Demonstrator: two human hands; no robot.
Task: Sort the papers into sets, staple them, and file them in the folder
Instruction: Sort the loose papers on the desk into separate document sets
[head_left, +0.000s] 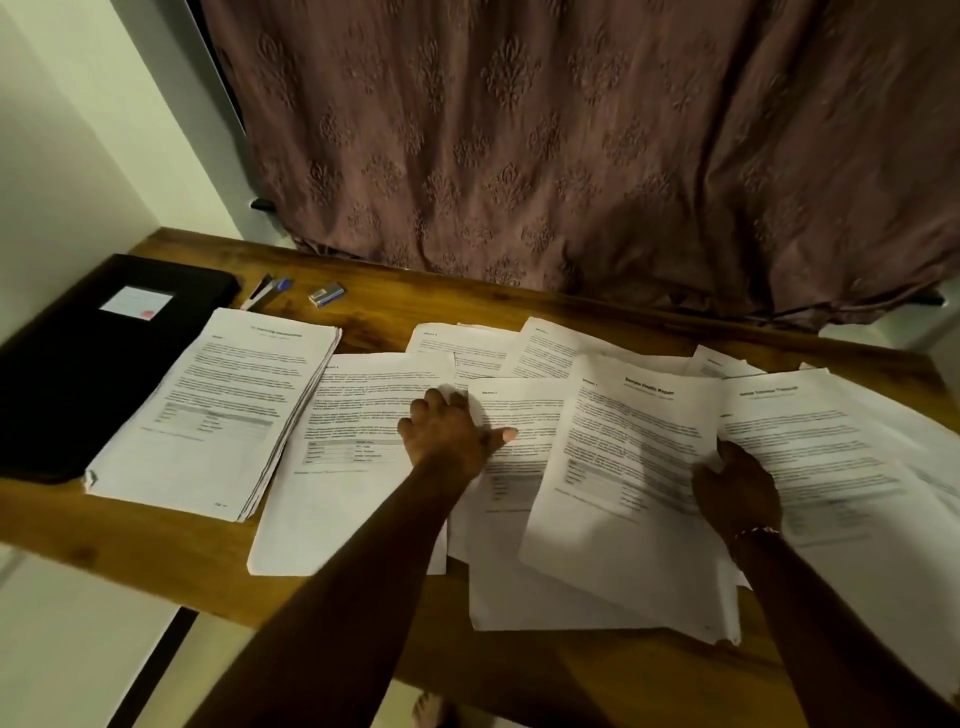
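Observation:
Printed white sheets lie spread across the wooden table (322, 597). A thick neat stack of papers (218, 410) sits at the left, beside a closed black folder (78, 364). My left hand (447, 434) presses flat, fingers apart, on a loose sheet (353, 457) in the middle. My right hand (737, 486) pinches the right edge of a titled report sheet (623, 467) that overlaps other pages. More loose pages (841, 447) fan out to the right and behind. A stapler (267, 292) lies at the back left.
A small staple box (326, 294) lies next to the stapler. A brown patterned curtain (571, 156) hangs behind the table's far edge. A pale wall (78, 130) stands to the left. Several sheets overhang the table's front edge.

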